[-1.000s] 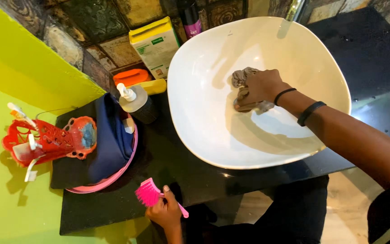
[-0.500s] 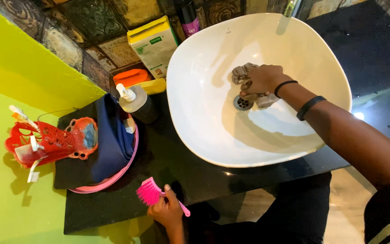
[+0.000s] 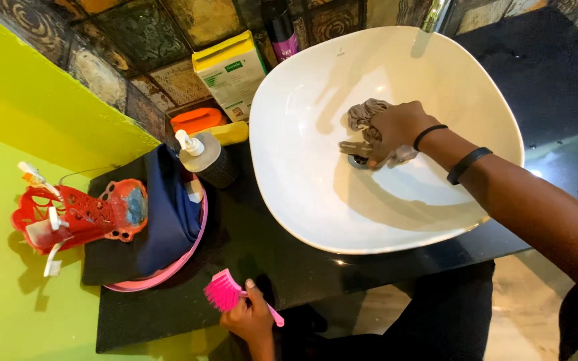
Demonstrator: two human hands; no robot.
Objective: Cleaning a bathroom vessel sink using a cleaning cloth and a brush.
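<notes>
Head view, read from left to right. At far left I see a red plastic holder lying on its side, with white toothbrush-like items poking out of it and a blue object at its open end. Beside it sits a pink-rimmed basin holding a folded dark blue cloth that fills most of it. Just behind the basin stands a dark pump bottle with a white pump head, then an orange box, a yellow bar-shaped item and an upright yellow-and-white carton against the tiled wall. All of these rest on or near the black tabletop.

At the tabletop's near edge, my left hand is closed around the handle of a pink brush, whose bristle head points left and rests on the tabletop.

To the right stands a large white sink bowl. Inside it, my right hand presses a crumpled grey rag against the bottom, directly over the metal drain; its fingers are curled onto the rag. Two dark bands circle the wrist and forearm.
</notes>
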